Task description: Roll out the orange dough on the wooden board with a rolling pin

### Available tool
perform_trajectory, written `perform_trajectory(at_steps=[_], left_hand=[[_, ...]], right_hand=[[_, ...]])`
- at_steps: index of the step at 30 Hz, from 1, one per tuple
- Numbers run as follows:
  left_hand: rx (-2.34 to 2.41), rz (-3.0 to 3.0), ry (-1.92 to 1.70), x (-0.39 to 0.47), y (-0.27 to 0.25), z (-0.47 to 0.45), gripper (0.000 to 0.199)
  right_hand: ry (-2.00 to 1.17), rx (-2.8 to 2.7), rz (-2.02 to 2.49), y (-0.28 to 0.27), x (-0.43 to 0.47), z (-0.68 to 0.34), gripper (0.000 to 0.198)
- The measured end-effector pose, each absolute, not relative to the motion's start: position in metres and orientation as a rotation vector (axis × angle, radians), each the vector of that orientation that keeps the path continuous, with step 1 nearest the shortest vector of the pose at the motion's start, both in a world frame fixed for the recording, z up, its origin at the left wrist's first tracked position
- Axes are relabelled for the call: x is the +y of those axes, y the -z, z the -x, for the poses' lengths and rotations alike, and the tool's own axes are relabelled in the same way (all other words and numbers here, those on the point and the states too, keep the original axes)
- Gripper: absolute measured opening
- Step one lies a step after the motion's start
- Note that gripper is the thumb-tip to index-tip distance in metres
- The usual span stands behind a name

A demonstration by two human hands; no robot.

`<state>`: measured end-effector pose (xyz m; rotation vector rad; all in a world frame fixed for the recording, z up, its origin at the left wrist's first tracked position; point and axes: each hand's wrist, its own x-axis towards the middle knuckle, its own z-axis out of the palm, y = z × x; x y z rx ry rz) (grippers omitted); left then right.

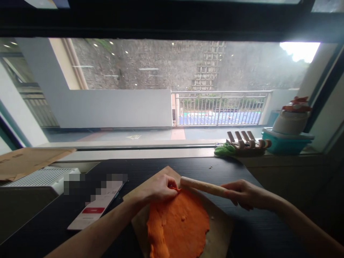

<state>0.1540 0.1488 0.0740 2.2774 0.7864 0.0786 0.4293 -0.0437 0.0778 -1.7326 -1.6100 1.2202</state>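
Observation:
A flattened sheet of orange clay (180, 222) lies on a thin brown board (221, 224) turned cornerwise on the dark table. At the sheet's far edge, my left hand (161, 188) is closed, pinching a bit of the clay between thumb and fingers. My right hand (243, 193) grips one end of a wooden rolling pin (202, 186). The pin's other end reaches over the board, just right of my left fingers and beside the clay's far edge. A small lump and creases show on the clay's surface.
On the black table (220, 168) to the left lies a phone (94, 208) with a lit screen. Brown paper (34, 161) rests over a white slatted unit (44, 177). Along the sill are a green cloth (225, 149), a brown rack (248, 143) and a teal box (286, 141).

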Motion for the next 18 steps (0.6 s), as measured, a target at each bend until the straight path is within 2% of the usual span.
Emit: perform_trajectory(at_steps=[8,14,18], left_hand=[[0.735,-2.051,-0.04,0.153,-0.079,-0.149,0.025],[0.719,-2.247,0.004,0.148,-0.085,-0.159,0.025],[0.705,-2.314,0.021,0.145,-0.081,-0.167,0.02]], right_hand=[[-1.389,-1.523,1.683,-0.052,-0.042,-0.443,0.049],[-1.319,-1.443,1.679,-0.05,-0.052,-0.446,0.044],[-1.39,-1.414,1.676,-0.057,-0.06,-0.443,0.043]])
